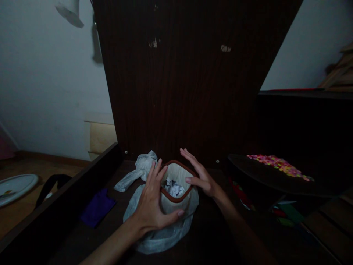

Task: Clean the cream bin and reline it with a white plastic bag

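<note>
A small pale bin with a brown rim (179,200) stands on a dark wooden surface, with crumpled paper (174,187) inside. A thin whitish plastic bag (162,235) is wrapped round its outside and bunches up at the back left. My left hand (153,202) lies against the bin's left side, fingers stretched upward and thumb across the front over the plastic. My right hand (199,175) hovers at the bin's right rim, fingers extended and apart, holding nothing.
A tall dark wood panel (193,81) rises right behind the bin. A purple cloth (96,208) lies to the left, beside a dark raised edge (60,198). At right sits a dark tray with colourful small pieces (278,165). A white plate (16,186) lies on the floor at far left.
</note>
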Available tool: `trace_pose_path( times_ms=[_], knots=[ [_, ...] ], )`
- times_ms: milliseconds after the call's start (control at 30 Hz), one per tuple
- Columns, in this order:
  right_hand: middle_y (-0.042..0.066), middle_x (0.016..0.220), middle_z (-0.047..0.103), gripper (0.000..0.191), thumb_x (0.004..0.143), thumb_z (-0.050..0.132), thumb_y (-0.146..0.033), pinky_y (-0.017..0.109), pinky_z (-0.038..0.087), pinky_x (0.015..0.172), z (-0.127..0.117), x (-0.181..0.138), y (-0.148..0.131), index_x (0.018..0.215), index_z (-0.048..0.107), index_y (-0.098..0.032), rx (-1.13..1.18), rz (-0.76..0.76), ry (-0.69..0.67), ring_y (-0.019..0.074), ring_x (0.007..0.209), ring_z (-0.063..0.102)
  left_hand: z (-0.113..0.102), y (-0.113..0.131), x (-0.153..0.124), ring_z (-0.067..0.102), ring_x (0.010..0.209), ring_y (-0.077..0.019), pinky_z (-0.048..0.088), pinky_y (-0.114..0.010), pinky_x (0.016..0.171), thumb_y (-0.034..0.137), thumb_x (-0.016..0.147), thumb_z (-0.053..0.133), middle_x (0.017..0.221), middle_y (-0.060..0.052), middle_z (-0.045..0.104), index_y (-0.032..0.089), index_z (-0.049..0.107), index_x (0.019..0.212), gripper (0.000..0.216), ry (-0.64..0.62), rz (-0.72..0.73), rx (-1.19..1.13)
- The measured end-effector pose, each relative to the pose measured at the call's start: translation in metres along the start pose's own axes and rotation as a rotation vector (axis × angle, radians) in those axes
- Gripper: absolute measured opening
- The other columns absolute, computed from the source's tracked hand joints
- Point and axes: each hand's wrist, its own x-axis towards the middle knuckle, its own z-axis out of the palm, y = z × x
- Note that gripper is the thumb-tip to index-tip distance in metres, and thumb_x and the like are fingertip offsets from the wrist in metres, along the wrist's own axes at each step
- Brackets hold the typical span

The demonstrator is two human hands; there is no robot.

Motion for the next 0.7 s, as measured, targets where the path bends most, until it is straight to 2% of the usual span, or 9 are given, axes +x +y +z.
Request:
trace_pose_path(
  times_ms=[100,200,300,400,467,567,700],
  knots=[
    [0.013,0.167,0.026,0.090,0.086,0.064,-0.065,0.057,0.015,0.125,0.005,0.000,0.006,0.159,0.032,-0.023,-0.091,-0.021,-0.088,0.0331,0.156,0.016,0.013,0.005,-0.009,0.001,0.155,-0.0454,0.022,-0.077,0.121,0.058,0.054,0.086,0.171,-0.001,-0.005,0.044,-0.001,0.160,0.138,0.080,-0.056,-0.022],
    [0.014,0.166,0.027,0.090,0.086,0.065,-0.062,0.057,0.018,0.124,0.006,-0.002,0.010,0.159,0.031,-0.022,-0.149,-0.032,-0.159,0.0325,0.155,0.017,0.023,0.007,-0.014,-0.002,0.154,-0.0476,0.021,-0.082,0.118,0.055,0.051,0.090,0.170,0.002,-0.016,0.045,-0.008,0.158,0.145,0.122,-0.124,-0.006],
    [0.014,0.166,0.025,0.086,0.089,0.064,-0.058,0.056,0.020,0.125,0.004,-0.004,0.007,0.159,0.029,-0.021,-0.194,0.003,-0.228,0.0306,0.156,0.017,0.027,0.004,-0.015,0.000,0.154,-0.0477,0.022,-0.080,0.119,0.053,0.048,0.092,0.171,0.002,-0.010,0.049,-0.006,0.158,0.147,0.142,-0.148,-0.017],
    [0.014,0.167,0.018,0.088,0.091,0.063,-0.056,0.052,0.020,0.126,0.003,-0.006,-0.004,0.160,0.026,-0.018,-0.246,0.054,-0.266,0.0288,0.156,0.016,0.025,0.000,-0.014,0.002,0.154,-0.0467,0.027,-0.076,0.120,0.053,0.042,0.094,0.171,0.003,-0.006,0.052,-0.004,0.157,0.151,0.156,-0.155,-0.078],
    [0.016,0.168,0.014,0.089,0.091,0.062,-0.058,0.050,0.020,0.126,0.003,-0.007,-0.013,0.160,0.025,-0.014,-0.279,0.091,-0.300,0.0287,0.156,0.013,0.023,-0.003,-0.013,0.003,0.154,-0.0480,0.027,-0.077,0.119,0.054,0.044,0.094,0.171,0.000,-0.008,0.048,-0.004,0.158,0.150,0.157,-0.155,-0.111],
    [0.016,0.167,0.018,0.088,0.092,0.061,-0.058,0.049,0.021,0.127,0.007,-0.009,-0.026,0.159,0.028,-0.012,-0.331,0.132,-0.316,0.0294,0.156,0.013,0.019,-0.009,-0.013,0.005,0.154,-0.0471,0.025,-0.075,0.121,0.055,0.052,0.091,0.171,-0.006,-0.009,0.043,-0.002,0.159,0.143,0.146,-0.161,-0.161],
    [0.016,0.166,0.024,0.088,0.089,0.063,-0.058,0.050,0.026,0.125,0.011,-0.012,-0.038,0.158,0.034,-0.012,-0.378,0.185,-0.299,0.0332,0.155,0.017,0.015,-0.020,-0.013,0.013,0.155,-0.0459,0.024,-0.075,0.119,0.053,0.062,0.086,0.169,-0.016,-0.001,0.033,-0.005,0.160,0.136,0.071,-0.147,-0.241]
  ],
)
